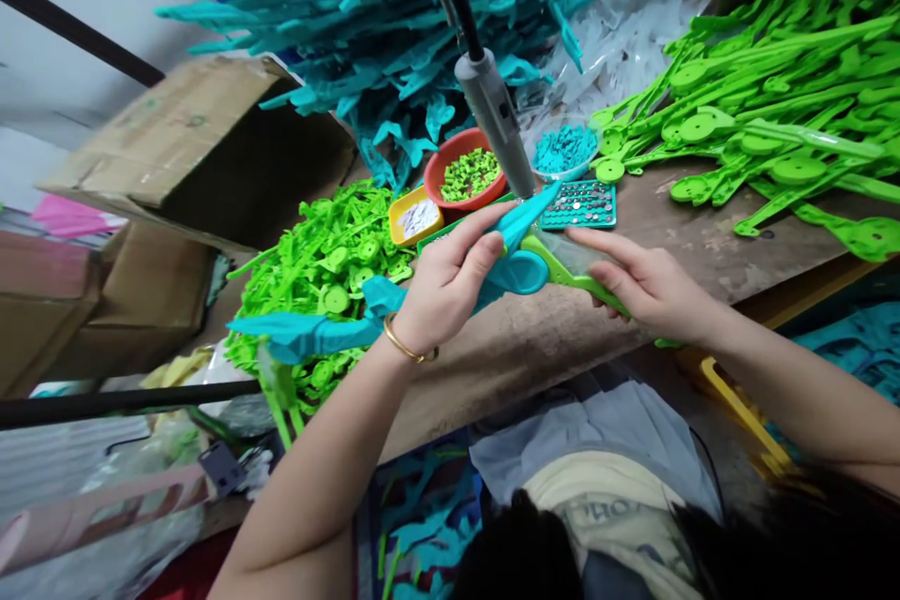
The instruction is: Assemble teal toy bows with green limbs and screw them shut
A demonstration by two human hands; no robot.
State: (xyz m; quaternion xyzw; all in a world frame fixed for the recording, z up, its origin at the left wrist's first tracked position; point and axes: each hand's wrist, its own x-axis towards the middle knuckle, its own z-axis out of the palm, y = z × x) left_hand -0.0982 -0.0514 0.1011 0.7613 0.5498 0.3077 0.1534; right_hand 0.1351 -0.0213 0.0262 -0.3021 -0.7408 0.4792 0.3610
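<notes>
My left hand (pixel 447 279), with a gold bangle at its wrist, is closed around a long blue plastic part (pixel 526 223) with a round ring on its side. My right hand (pixel 651 286) grips a green plastic part (pixel 552 262), and a translucent piece (pixel 571 255) shows beside its fingers. The blue and green parts meet between my hands; whether they are joined I cannot tell. Just above them hangs a grey electric screwdriver (pixel 496 117), its tip close to the blue part. Behind my hands lies a teal tray (pixel 580 206) of small metal pieces.
Blue parts (pixel 394 28) are heaped at the back. Green parts lie piled at left (pixel 316 272) and right (pixel 794 122), with clear pieces (pixel 625 47) behind. A red bowl (pixel 430 176), yellow dish (pixel 402 230) and bowl of blue bits (pixel 566 150) surround the screwdriver. Cardboard boxes (pixel 161 131) stand left.
</notes>
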